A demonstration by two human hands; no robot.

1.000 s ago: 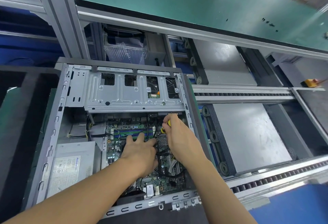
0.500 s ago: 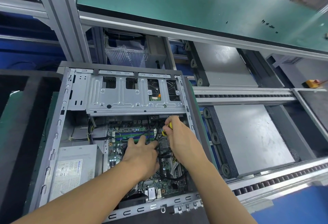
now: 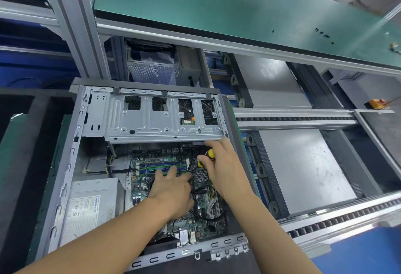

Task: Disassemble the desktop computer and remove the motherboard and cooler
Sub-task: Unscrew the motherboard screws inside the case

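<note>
An open desktop case (image 3: 71, 165) lies flat in front of me. The green motherboard (image 3: 141, 189) fills its middle, with blue and green memory slots (image 3: 152, 168) and a small finned heatsink (image 3: 201, 176). My left hand (image 3: 171, 191) rests on the board with fingers stretched toward the memory slots, covering whatever lies beneath it. My right hand (image 3: 221, 165) grips a yellow-and-black screwdriver (image 3: 209, 154) near the board's top right corner, just under the drive cage (image 3: 152, 122). The cooler is not visible.
A grey power supply (image 3: 91, 204) sits in the case's lower left. Black cables (image 3: 201, 191) loop over the board. To the right run conveyor rails (image 3: 293, 119) and grey pallets (image 3: 303, 169). A green shelf (image 3: 217, 9) hangs above; black foam (image 3: 26, 143) lies left.
Both hands stay at the same spot on the board; my right hand has shifted only slightly on the screwdriver. The view has drifted a little.
</note>
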